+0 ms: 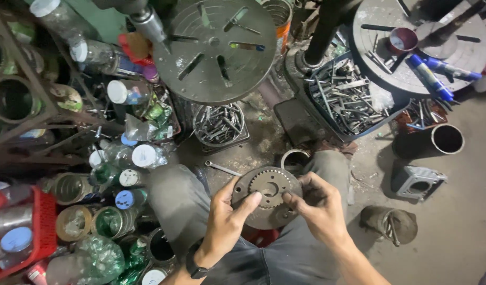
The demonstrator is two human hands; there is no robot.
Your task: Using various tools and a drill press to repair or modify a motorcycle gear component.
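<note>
A round metal disc (267, 198) w/ a ring of small holes is held flat over the lap, between the knees, face up toward the head cam. A toothed sprocket (268, 186) is seated at its centre, lying flat on the disc, so no long axis is to be told; the bore faces straight up. The disc is gripped at its left rim by the left hand (227, 219), thumb laid across the face toward the sprocket teeth. The right rim is pinched by the right hand (316, 206), fingertips touching the sprocket's edge. Both hands are closed on the part, approx equally near; it lies directly between them.

On the floor ahead, a spanner (222, 169) is seen just beyond the disc, a basket of bolts (220, 124) further off, and a slotted drill press table (216, 50) above that. Plastic bottles (142, 155) and tins are crowded at left
</note>
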